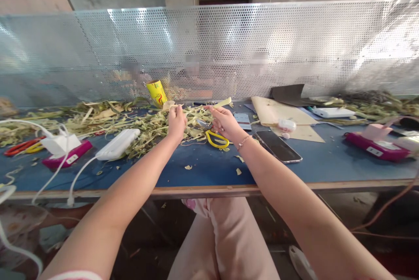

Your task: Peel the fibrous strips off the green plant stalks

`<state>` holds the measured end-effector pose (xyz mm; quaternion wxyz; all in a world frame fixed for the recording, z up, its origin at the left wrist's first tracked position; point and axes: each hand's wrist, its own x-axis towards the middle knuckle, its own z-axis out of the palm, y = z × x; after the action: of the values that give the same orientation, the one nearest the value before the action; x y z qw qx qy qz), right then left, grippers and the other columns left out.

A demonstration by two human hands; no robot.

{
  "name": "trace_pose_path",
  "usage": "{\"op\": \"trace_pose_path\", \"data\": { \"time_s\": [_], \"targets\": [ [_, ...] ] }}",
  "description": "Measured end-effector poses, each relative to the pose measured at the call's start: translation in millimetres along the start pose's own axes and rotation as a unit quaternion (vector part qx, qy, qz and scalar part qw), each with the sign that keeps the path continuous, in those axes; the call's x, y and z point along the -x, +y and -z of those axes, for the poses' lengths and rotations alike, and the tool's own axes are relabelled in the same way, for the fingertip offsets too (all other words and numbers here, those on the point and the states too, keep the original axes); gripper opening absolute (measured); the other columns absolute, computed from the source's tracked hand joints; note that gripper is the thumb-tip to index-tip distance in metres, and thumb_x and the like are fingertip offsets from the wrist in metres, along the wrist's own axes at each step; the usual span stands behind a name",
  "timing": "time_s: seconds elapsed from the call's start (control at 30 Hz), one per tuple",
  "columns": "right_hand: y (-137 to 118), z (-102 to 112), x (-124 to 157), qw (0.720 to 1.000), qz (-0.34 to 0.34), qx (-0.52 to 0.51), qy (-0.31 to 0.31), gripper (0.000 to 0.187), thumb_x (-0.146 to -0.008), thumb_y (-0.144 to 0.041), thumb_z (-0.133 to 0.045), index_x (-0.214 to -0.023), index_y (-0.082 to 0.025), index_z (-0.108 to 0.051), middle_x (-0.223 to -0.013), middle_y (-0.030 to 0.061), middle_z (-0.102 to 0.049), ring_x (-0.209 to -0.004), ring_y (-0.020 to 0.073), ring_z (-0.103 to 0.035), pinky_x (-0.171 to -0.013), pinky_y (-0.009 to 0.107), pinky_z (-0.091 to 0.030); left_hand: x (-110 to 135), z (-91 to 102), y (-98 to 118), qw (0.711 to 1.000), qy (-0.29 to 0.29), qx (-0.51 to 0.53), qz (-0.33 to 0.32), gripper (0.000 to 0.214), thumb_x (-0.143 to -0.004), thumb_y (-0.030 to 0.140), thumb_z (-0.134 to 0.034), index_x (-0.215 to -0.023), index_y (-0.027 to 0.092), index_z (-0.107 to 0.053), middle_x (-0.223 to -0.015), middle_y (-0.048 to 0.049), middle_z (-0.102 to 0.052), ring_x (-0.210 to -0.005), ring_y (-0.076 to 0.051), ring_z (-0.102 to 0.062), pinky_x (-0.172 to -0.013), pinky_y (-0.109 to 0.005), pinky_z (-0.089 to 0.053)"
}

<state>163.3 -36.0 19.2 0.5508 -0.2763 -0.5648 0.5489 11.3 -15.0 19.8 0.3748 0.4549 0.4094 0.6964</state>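
Note:
My left hand [177,121] is closed in a pinch over the heap of dried plant stalks [147,129]. A pale, papery bit of dried plant [168,105] shows at its fingertips. My right hand [225,121], wearing a thin bracelet, is closed around scissors with yellow handles [217,139]. Their blades point left, toward the heap. Thumb and forefinger of this hand are pinched together, and a pale flat stalk [224,103] shows just behind them; I cannot tell whether they grip it. A gap separates the two hands.
A yellow tube [156,93] leans near the perforated metal screen [222,40]; people sit beyond it. On the blue table [203,171] lie a phone [278,145], a white power bank [118,144], purple power strips [67,154], red-handled scissors [22,146] and brown paper [281,110]. Cables hang over the front edge.

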Motion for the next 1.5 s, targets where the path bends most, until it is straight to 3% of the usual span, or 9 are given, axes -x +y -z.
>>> {"op": "trace_pose_path", "data": {
  "time_s": [0.2,0.37,0.5,0.67,0.93,1.1,1.2,1.3,1.5],
  "targets": [
    [18.4,4.2,-12.6,0.979,0.05,0.178,0.091,0.034,-0.073,-0.049,-0.054,-0.078,-0.016,-0.062,-0.044,-0.0077,-0.037,-0.035,0.0053,-0.034,-0.037,0.02,-0.025,3.6,-3.2,1.6,0.991,-0.077,0.085,0.064,0.033,-0.077,0.036,-0.058,-0.063,0.02,-0.033,-0.039,0.0105,-0.029,-0.031,-0.002,-0.024,-0.034,-0.016,-0.018],
    [27.7,3.4,-13.8,0.928,0.108,0.348,0.081,0.033,-0.077,-0.041,-0.048,-0.055,-0.017,-0.049,-0.048,-0.0039,-0.045,-0.045,0.007,-0.042,-0.049,0.021,-0.032,2.8,-2.9,-4.9,0.986,-0.126,0.065,0.089,0.023,-0.071,0.027,-0.065,-0.068,0.016,-0.044,-0.042,0.0077,-0.043,-0.031,-0.001,-0.029,-0.032,-0.014,-0.018],
    [28.9,3.8,-12.6,0.915,0.112,0.376,0.09,0.027,-0.08,-0.036,-0.043,-0.06,-0.019,-0.047,-0.048,-0.0042,-0.043,-0.047,0.0089,-0.041,-0.052,0.022,-0.03,7.0,-3.7,-7.8,0.985,-0.143,0.043,0.085,0.026,-0.067,0.029,-0.068,-0.064,0.015,-0.046,-0.044,0.007,-0.045,-0.032,-0.001,-0.03,-0.032,-0.013,-0.019],
    [24.8,4.1,-10.4,0.901,0.138,0.396,0.115,0.022,-0.082,-0.033,-0.037,-0.067,-0.021,-0.044,-0.055,-0.0023,-0.045,-0.053,0.0111,-0.04,-0.056,0.023,-0.03,11.3,-4.6,-12.4,0.969,-0.178,-0.01,0.172,0.033,-0.062,0.034,-0.072,-0.06,0.015,-0.045,-0.046,0.0065,-0.044,-0.038,-0.003,-0.04,-0.036,-0.014,-0.031],
    [24.7,2.3,-12.1,0.864,0.223,0.434,0.123,0.022,-0.082,-0.032,-0.034,-0.063,-0.021,-0.033,-0.062,0.0005,-0.042,-0.062,0.0138,-0.039,-0.063,0.026,-0.033,15.2,-7.7,-18.5,0.957,-0.228,-0.066,0.165,0.023,-0.076,0.033,-0.059,-0.066,0.014,-0.05,-0.052,0.0011,-0.055,-0.046,-0.007,-0.053,-0.048,-0.019,-0.043],
    [33.8,-0.3,-16.3,0.876,0.224,0.408,0.127,0.024,-0.083,-0.033,-0.035,-0.062,-0.021,-0.029,-0.059,-0.0018,-0.04,-0.06,0.0117,-0.037,-0.062,0.023,-0.032,22.8,-14.0,-11.8,0.956,-0.199,-0.03,0.212,0.019,-0.086,0.025,-0.043,-0.069,0.016,-0.042,-0.049,0.0021,-0.053,-0.042,-0.009,-0.052,-0.047,-0.021,-0.042],
    [38.6,-1.5,-16.8,0.891,0.189,0.394,0.125,0.026,-0.083,-0.035,-0.035,-0.062,-0.021,-0.029,-0.055,-0.0043,-0.038,-0.055,0.0096,-0.033,-0.057,0.022,-0.029,24.4,-17.1,-13.5,0.962,-0.167,-0.015,0.216,0.022,-0.088,0.02,-0.036,-0.067,0.017,-0.038,-0.042,0.0056,-0.044,-0.032,-0.005,-0.038,-0.037,-0.016,-0.029],
    [40.3,-2.3,-16.5,0.897,0.166,0.392,0.121,0.027,-0.082,-0.035,-0.038,-0.06,-0.021,-0.028,-0.051,-0.0058,-0.036,-0.052,0.009,-0.032,-0.054,0.022,-0.027,22.5,-18.1,-18.2,0.975,-0.131,-0.042,0.172,0.022,-0.088,0.019,-0.038,-0.066,0.017,-0.039,-0.038,0.0089,-0.034,-0.028,-0.002,-0.025,-0.035,-0.015,-0.014],
    [37.0,-6.2,-14.9,0.919,0.149,0.349,0.108,0.029,-0.081,-0.036,-0.041,-0.058,-0.021,-0.031,-0.047,-0.0064,-0.035,-0.049,0.0088,-0.036,-0.053,0.021,-0.03,17.2,-15.8,-21.2,0.986,-0.108,-0.104,0.074,0.021,-0.085,0.026,-0.044,-0.066,0.017,-0.043,-0.036,0.0102,-0.026,-0.029,-0.003,-0.024,-0.035,-0.017,-0.012]
  ]
}}
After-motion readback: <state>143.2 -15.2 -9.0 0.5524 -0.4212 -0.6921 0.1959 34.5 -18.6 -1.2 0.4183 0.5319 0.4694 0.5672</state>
